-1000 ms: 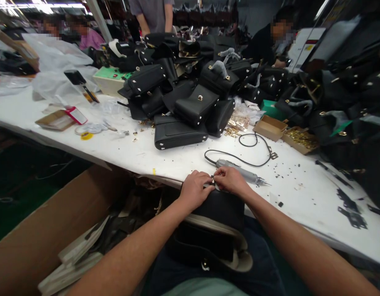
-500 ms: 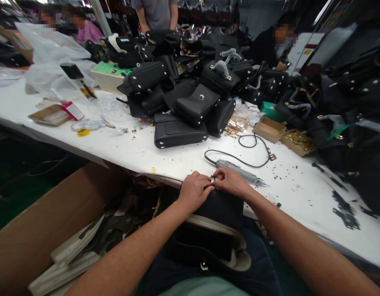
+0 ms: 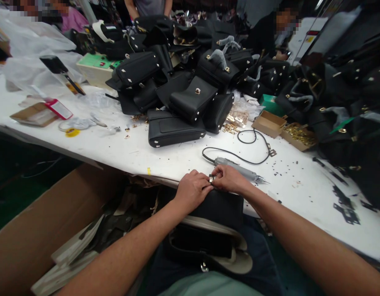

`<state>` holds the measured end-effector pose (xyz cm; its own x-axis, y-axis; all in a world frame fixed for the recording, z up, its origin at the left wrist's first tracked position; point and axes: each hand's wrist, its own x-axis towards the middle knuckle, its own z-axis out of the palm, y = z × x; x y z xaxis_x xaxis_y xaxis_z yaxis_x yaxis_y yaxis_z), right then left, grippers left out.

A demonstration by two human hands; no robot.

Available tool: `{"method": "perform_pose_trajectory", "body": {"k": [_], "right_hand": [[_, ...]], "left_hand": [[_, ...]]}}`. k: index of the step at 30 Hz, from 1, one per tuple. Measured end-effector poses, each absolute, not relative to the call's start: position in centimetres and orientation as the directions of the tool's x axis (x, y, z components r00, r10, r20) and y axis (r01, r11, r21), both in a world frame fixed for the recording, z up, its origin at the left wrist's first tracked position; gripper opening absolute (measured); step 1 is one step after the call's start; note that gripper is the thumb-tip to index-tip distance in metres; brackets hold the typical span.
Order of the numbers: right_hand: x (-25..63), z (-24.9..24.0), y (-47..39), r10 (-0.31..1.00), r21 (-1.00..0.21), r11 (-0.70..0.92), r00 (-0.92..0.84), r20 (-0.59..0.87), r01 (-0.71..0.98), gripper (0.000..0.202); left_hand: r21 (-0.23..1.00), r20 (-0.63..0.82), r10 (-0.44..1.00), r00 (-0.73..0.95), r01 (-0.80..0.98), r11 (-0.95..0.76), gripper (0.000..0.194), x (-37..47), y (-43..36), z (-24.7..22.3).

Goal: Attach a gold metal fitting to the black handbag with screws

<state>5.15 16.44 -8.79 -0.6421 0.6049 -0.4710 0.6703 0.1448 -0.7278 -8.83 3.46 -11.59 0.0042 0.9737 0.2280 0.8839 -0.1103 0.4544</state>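
Note:
A black handbag (image 3: 219,209) rests on my lap against the front edge of the white table (image 3: 165,158). My left hand (image 3: 191,190) presses on the bag's top edge. My right hand (image 3: 228,179) meets it there, and the fingertips of both pinch a small metal fitting (image 3: 211,178) on the bag. Just beyond my right hand lies a grey electric screwdriver (image 3: 239,169) with a black cord (image 3: 239,154).
A pile of black handbags (image 3: 180,94) fills the table's middle and right. Small cardboard boxes of gold hardware (image 3: 296,135) stand at right, loose screws around them. A cardboard box (image 3: 38,230) is at my lower left. Other people work at the far side.
The view has drifted slightly, shifting the table's contents left and up. My hands stay together on the bag's top edge, fingers still working the small fitting.

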Motion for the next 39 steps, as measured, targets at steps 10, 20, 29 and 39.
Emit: {"method": "perform_pose_trajectory", "body": {"k": [10,20,29,39], "right_hand": [[4.9,-8.3,16.2,0.667,-0.658,0.286,-0.638,-0.385,0.696,0.025],[5.4,-8.8,16.1,0.619,-0.720,0.180,-0.646,-0.447,0.670,0.035],[4.6,-8.9,16.3,0.661,-0.633,0.259,-0.612,-0.434,0.729,0.032],[4.9,-8.7,16.3,0.590,-0.717,0.081,-0.613,-0.525,0.692,0.028]], "left_hand": [[0.381,0.178,0.983,0.034,0.919,-0.101,0.016,-8.4,3.5,-10.4],[0.520,0.223,0.970,-0.098,0.853,-0.034,0.009,-8.2,3.4,-11.6],[0.267,0.171,0.970,0.172,0.940,-0.214,0.020,-9.1,3.5,-10.1],[0.389,0.225,0.972,0.061,0.909,-0.147,0.017,-8.8,2.8,-10.9]]}}
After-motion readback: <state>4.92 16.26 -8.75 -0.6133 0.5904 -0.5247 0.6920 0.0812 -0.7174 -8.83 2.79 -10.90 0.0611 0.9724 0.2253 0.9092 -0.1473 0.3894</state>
